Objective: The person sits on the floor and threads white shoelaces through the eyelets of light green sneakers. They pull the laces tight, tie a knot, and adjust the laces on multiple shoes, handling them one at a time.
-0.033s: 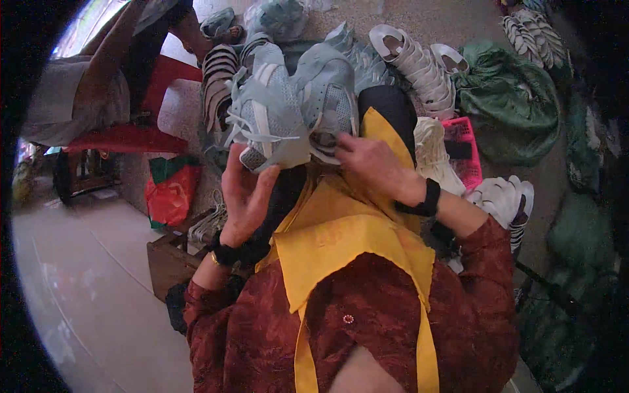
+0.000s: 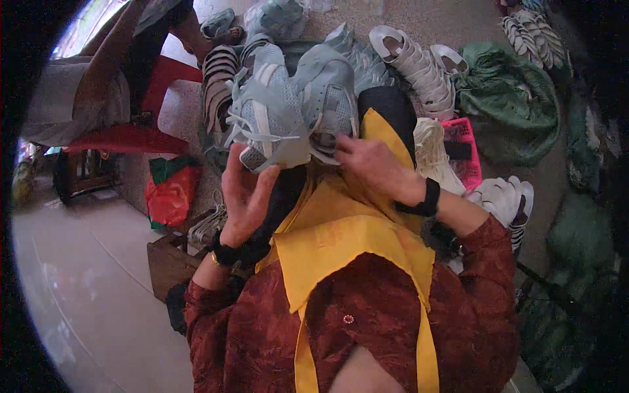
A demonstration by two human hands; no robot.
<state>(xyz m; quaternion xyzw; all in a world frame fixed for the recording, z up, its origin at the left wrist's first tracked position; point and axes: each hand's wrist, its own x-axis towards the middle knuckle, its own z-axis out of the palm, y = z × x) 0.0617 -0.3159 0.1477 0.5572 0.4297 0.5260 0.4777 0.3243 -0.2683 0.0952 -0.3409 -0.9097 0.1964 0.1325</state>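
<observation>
Two pale blue-grey mesh shoe uppers lie side by side over my lap, toes pointing away. The left shoe upper [image 2: 267,108] has white laces threaded and hanging loose. My left hand [image 2: 244,200] grips its near end, thumb on one side and fingers partly hidden behind it. The right shoe upper [image 2: 329,92] shows lace holes with no lace visible in them. At its near opening, the fingers of my right hand [image 2: 377,165] pinch the edge. A yellow apron [image 2: 347,245] covers my front and lap.
Nested pale uppers [image 2: 419,75] and a green sack [image 2: 511,108] lie at the far right. Nearer are a pink basket [image 2: 466,147] and white laces [image 2: 434,154]. On the left stand a wooden box [image 2: 167,265] and a red-green bag [image 2: 171,193]; another person [image 2: 98,98] sits beyond.
</observation>
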